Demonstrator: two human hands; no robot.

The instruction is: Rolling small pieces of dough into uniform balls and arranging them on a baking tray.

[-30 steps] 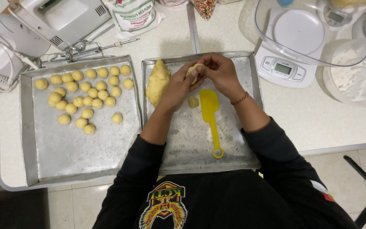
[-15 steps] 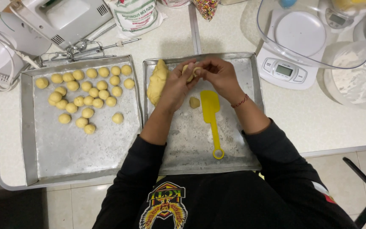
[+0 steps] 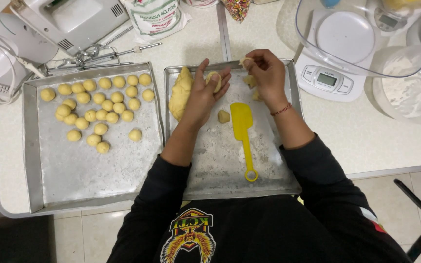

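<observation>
Cupped in the open palm of the left hand lay a small flattened piece of pale yellow dough, resting against the fingers rather than squeezed, while the right hand pinched a tiny scrap of the same dough between thumb and fingertips, lifted just above the far rim of the dented silver baking tray. Half a second earlier the two hands had been pressed together over the piece, working it between them; now they had drawn apart, the right one carrying off the pinched bit and the left one opening to show the portion. I judged this to mean the portion was being trimmed to size before rolling, since it was not yet round like the others. Just left of the left hand sat the large lump of yellow dough on the tray, and a single small dough ball lay just beside the blade of the bright yellow plastic spatula, neither having shifted. Further bits of dough seemed to lie beneath the right hand, though they were partly hidden. On the second silver tray, to the left, the cluster of finished round dough balls looked unchanged. A white digital kitchen scale stood near the right hand, off the tray.
</observation>
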